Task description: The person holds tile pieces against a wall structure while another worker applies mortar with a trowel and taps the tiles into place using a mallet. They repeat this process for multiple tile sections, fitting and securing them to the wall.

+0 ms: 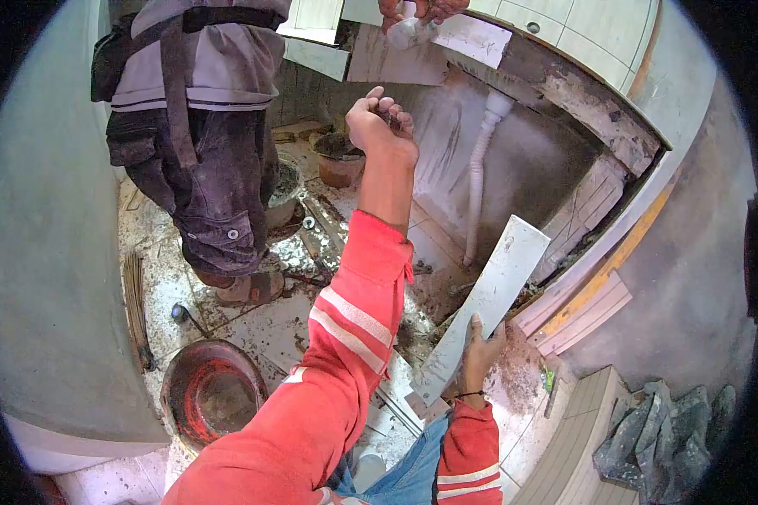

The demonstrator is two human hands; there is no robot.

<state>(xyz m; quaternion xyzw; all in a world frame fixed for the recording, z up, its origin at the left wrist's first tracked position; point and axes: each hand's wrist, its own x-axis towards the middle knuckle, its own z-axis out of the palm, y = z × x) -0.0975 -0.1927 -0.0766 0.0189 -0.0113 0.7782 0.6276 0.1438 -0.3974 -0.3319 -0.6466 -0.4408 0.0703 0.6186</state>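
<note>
My left hand [382, 126] is stretched forward at the end of a red sleeve, palm up with the fingers curled in. Something dark shows between its fingers, too small to make out. My right hand [482, 353] grips the edge of a long white tile strip [488, 295], which stands at a slant near my knee, its face spotted with dirt. Beyond my left hand are another person's hands [425, 12] at the counter edge, around a pale, translucent object [408, 34] that I cannot identify.
A person in dark trousers [219, 177] stands at the left. A dirty basin [215, 391], a bucket [285, 189] and a small pot of dark material [338, 164] stand on the debris-covered floor. A white drain pipe [477, 168] hangs under the counter. A crumpled grey sheet [661, 442] lies right.
</note>
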